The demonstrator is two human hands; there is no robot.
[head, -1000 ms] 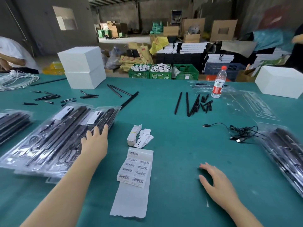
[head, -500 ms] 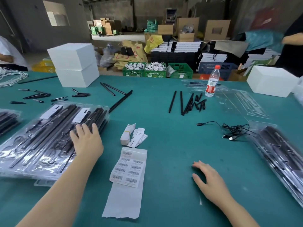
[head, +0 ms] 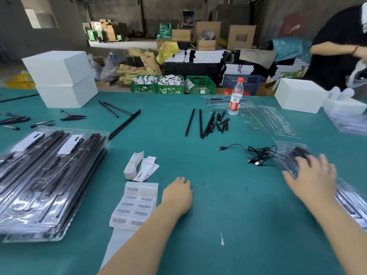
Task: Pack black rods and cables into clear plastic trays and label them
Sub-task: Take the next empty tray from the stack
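Honestly about midway: filled, labelled trays [head: 49,175] stacked at left, loose black rods [head: 206,124] and cable [head: 260,153] waiting mid-worktop [head: 228,215]. Left hand [head: 177,195] resting empty, fingers curled loosely; right hand [head: 313,179] spread flat on right-side trays [head: 349,203], not clamped.

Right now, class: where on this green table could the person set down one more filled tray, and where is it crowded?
Free: the bare mat between the left hand and right hand, below the black cable. Also the strip between the long black rod and loose rods. Crowded: the left tray stack, barcode sheet and right tray stack.
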